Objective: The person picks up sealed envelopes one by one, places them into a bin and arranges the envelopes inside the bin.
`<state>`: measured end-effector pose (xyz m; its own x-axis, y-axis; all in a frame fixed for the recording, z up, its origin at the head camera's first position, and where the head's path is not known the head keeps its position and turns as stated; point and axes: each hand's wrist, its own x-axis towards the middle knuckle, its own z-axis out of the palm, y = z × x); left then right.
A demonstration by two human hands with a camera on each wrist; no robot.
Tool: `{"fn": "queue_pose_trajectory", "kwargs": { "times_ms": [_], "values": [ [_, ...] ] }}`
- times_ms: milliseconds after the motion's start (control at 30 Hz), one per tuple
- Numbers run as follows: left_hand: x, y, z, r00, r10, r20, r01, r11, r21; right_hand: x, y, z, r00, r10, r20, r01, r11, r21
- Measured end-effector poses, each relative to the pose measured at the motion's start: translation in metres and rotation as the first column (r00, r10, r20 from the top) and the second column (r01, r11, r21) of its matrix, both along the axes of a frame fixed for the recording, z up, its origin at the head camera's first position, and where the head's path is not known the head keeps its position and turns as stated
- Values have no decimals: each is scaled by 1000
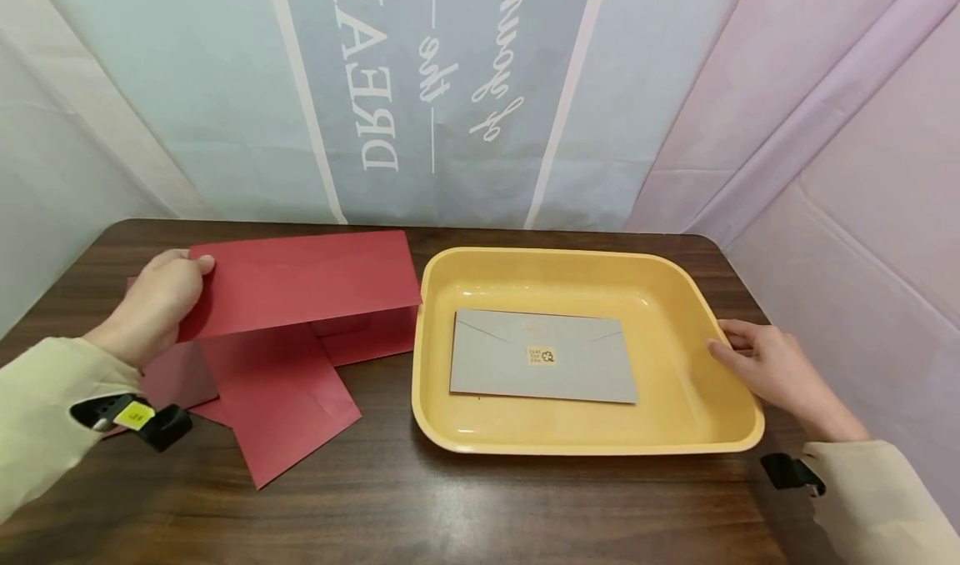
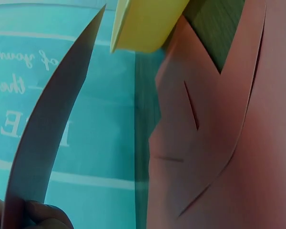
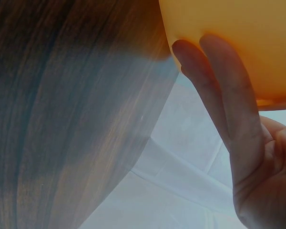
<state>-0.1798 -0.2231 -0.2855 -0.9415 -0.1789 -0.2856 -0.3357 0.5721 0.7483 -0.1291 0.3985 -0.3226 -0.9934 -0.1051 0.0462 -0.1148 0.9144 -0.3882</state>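
My left hand (image 1: 161, 298) pinches the left end of a red envelope (image 1: 307, 282), which is raised and tilted above other red envelopes (image 1: 281, 411) lying on the table. In the left wrist view the held envelope (image 2: 52, 109) appears edge-on and slightly bowed, the thumb against it. On the right, my right hand (image 1: 776, 373) grips the rim of a yellow tray (image 1: 697, 298), thumb over the edge. The right wrist view shows two fingers (image 3: 233, 90) against the tray's outer wall (image 3: 262, 57). Inside the tray lies a grey envelope (image 1: 495, 373) with a small "just for you" sticker (image 1: 542, 355).
The dark wooden table (image 1: 465, 515) carries everything. Behind it hangs a pale curtain (image 1: 465, 190) with mirrored lettering, and light cloth (image 1: 885, 215) hangs along the right side. The spread red envelopes reach close to the tray's left side.
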Motion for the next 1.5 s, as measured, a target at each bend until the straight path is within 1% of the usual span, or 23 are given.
{"fn": "queue_pose_trajectory", "kwargs": {
  "times_ms": [200,333,467,633,733,1000,1100,1233,1400,1500],
  "values": [
    [3,11,2,997,-71,30,70,997,32,0,0,0,1000,-5,2,5,1000,-3],
    [4,21,2,995,-90,39,88,995,52,1,-1,0,1000,-5,-5,5,1000,-1],
    [5,33,1,993,-106,42,102,990,96,1,0,0,1000,-6,-6,6,1000,3],
    [4,49,1,988,-148,50,138,976,168,1,0,0,1000,-8,-4,8,1000,6],
    [4,59,1,982,-182,50,169,966,194,1,-1,0,1000,-6,-4,6,1000,3],
    [7,83,0,968,-250,3,242,943,227,1,-1,0,1000,-10,-7,10,1000,9],
    [7,90,0,960,-280,-9,274,933,234,1,-1,0,1000,-11,-6,12,1000,6],
    [6,101,1,949,-314,-9,308,923,230,1,-1,0,1000,-12,-7,12,1000,1],
    [6,116,2,942,-336,2,328,918,221,1,-1,0,1000,-12,-7,12,1000,-2],
    [6,124,2,935,-354,1,344,910,233,1,-1,-1,1000,-12,-5,12,1000,-1]
  ]
}}
